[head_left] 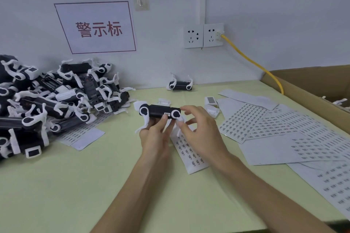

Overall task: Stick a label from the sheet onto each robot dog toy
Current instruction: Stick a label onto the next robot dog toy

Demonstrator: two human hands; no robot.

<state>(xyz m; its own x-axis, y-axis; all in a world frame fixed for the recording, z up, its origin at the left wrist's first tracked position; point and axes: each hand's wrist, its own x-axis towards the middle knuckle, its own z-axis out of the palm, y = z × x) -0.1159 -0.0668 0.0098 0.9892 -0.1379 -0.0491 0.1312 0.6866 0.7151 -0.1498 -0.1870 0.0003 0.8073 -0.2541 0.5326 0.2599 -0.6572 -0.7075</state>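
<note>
At table centre, the left hand (154, 134) grips the black-and-white plastic robot dog toy (160, 112), its long axis running nine to three, thumb pressing the small white label (167, 114), while the right hand (198, 130) hovers loosely spread at four o'clock, holding nothing.

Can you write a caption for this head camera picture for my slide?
Left hand holds a robot dog toy with a label on it; right hand hovers beside.

Robot dog toy (160, 111) with small label (167, 114) in left hand (155, 135), right hand (198, 128) alongside.
</note>
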